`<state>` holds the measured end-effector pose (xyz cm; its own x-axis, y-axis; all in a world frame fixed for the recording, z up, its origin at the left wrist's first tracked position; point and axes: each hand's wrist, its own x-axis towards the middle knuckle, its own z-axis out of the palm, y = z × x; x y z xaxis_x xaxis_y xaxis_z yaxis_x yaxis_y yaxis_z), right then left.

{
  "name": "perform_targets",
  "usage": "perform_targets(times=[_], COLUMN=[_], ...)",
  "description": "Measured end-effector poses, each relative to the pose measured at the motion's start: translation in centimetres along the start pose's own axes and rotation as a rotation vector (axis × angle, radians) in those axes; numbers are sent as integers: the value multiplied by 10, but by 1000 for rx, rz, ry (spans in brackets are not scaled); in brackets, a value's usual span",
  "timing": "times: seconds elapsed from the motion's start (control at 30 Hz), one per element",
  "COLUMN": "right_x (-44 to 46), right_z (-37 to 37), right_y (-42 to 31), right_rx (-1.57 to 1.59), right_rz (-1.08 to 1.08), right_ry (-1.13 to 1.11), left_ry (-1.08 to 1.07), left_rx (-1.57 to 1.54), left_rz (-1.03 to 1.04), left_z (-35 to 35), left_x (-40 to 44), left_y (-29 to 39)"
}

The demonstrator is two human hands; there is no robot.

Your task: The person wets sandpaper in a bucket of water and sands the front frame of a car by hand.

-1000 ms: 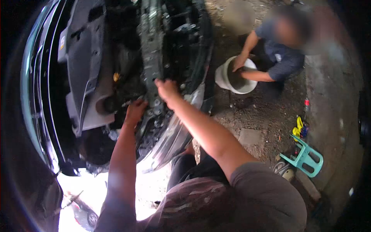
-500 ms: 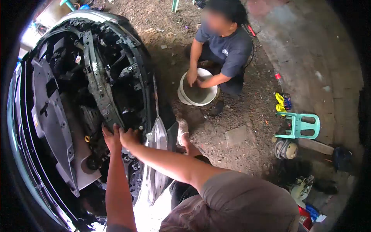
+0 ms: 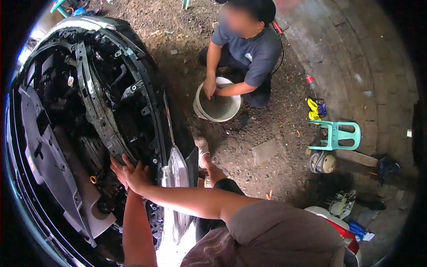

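Scuffed metal forms the long crossbar [image 3: 101, 116] of the opened car [image 3: 73, 144], running away from the hands, which rest at its near end. The right hand [image 3: 137, 177], fingers spread, overlaps the left hand [image 3: 118, 171]; whether the left pinches anything I cannot tell. A yellow ring [image 3: 93, 179] sits just left of them, a headlight [image 3: 179, 171] near their right; beyond, a co-worker [image 3: 262, 58] reaches into a white bucket [image 3: 199, 110].
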<state>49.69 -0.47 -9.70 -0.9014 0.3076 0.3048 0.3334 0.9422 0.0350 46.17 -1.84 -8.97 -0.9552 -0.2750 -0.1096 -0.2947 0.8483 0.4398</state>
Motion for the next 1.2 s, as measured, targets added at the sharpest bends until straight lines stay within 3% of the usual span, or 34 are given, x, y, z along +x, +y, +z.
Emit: perform_targets(times=[0.1, 0.2, 0.33, 0.5, 0.7, 0.83, 0.93, 1.1, 1.2], right_x=[0, 4, 34, 73, 69, 59, 72, 67, 72], right_z=[16, 0, -40, -54, -66, -71, -69, -76, -78], right_y=[-3, 12, 42, 65, 58, 62, 66, 68, 71], right_rx=[125, 370, 786, 967, 986, 1004, 1029, 1052, 1060], right_rz=[-181, -260, -188, -111, 12, 55, 38, 20, -52], right_ry=[-29, -286, -809, -1110, -1055, -1047, -1077, -1093, -1125], left_ry=[3, -11, -56, 12, 172, 74, 90, 28, 8], left_rx=[7, 2, -32, 4, 75, 7, -60, 65, 68], left_rz=[-8, -22, -59, -37, 11, -26, -114, -59, -67], left_z=[-4, -7, -11, -2, 13, 6, -22, 2, 6], left_x=[-7, -8, -1, -3, -12, -2, -18, 3, -2], left_y=[3, 1, 9, 13, 3, 2, 59, -2, -1])
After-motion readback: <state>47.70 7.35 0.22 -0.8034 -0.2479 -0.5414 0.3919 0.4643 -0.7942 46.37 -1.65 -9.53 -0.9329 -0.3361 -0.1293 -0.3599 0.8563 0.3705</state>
